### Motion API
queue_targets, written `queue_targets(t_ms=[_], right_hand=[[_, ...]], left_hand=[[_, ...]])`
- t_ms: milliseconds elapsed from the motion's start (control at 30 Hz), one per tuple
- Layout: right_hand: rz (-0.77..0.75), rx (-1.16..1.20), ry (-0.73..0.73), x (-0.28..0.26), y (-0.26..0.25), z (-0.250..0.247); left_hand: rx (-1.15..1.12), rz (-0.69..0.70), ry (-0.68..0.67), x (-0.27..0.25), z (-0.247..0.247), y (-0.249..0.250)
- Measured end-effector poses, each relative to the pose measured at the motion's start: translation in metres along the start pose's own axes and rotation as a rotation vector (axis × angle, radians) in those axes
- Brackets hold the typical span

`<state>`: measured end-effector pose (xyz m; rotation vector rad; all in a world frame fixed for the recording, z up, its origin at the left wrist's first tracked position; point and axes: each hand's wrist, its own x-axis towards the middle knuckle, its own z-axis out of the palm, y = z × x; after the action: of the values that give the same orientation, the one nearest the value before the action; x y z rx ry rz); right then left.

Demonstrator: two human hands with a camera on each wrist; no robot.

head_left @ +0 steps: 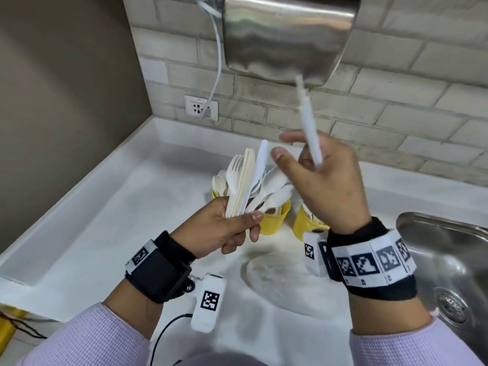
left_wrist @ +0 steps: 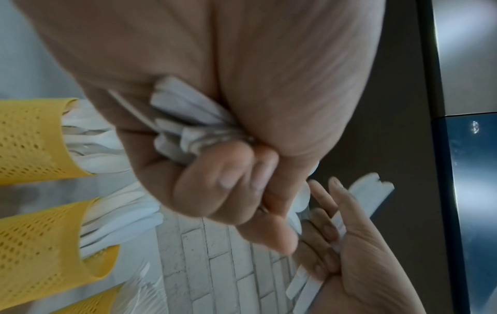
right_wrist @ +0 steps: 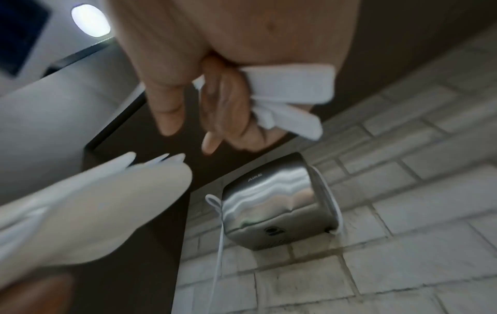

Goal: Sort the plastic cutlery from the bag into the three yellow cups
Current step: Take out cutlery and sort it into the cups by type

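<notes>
My left hand (head_left: 237, 223) grips a fanned bundle of white plastic cutlery (head_left: 247, 183) by the handles: forks, knives and spoons, heads up. In the left wrist view the handle ends (left_wrist: 182, 127) stick out of the fist. My right hand (head_left: 311, 165) is raised beside it and holds a few white cutlery pieces (head_left: 309, 122) upright in its curled fingers, thumb and forefinger stretched out; their handle ends (right_wrist: 290, 93) show in the right wrist view. Behind the hands stand three yellow cups with cutlery in them: left (head_left: 214, 194), middle (head_left: 274, 220), right (head_left: 303, 223).
A steel sink (head_left: 449, 260) lies at the right of the white counter (head_left: 105, 233). A steel hand dryer (head_left: 287, 35) hangs on the brick wall above the cups; its white cord (head_left: 217, 62) runs down to a socket (head_left: 202, 107). A grey wall closes off the left.
</notes>
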<state>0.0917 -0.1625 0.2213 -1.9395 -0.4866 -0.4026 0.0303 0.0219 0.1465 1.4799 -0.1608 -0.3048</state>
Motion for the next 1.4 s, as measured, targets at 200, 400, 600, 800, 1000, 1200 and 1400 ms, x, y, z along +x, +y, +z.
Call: queue_targets(t_ms=[200,400,600,800,1000,1200,1400], right_hand=[[0.136,0.204,-0.160,0.000,0.010,0.009],[0.416,0.606,0.009,-0.003,0.017,0.014],[0.399,0.533,-0.101,-0.013,0.025,0.018],[0.356,0.603,-0.095,-0.022,0.027,0.019],[0.458,0.920,0.222,-0.018,0.032,0.016],[0.578,1.192,0.389,-0.015,0.044,0.005],[0.448,0.904,0.470,-0.011,0.040,0.008]], left_hand=[[0.041,-0.040,-0.045,-0.003,0.000,-0.006],[0.041,0.012,0.030,-0.006,-0.001,-0.011],[0.019,0.013,0.024,-0.005,0.002,-0.007],[0.006,0.007,0.006,-0.003,0.000,-0.012],[0.029,-0.003,0.024,-0.002,0.000,-0.015],[0.042,0.047,0.039,-0.002,0.002,-0.014],[0.042,0.071,0.027,0.000,0.002,-0.013]])
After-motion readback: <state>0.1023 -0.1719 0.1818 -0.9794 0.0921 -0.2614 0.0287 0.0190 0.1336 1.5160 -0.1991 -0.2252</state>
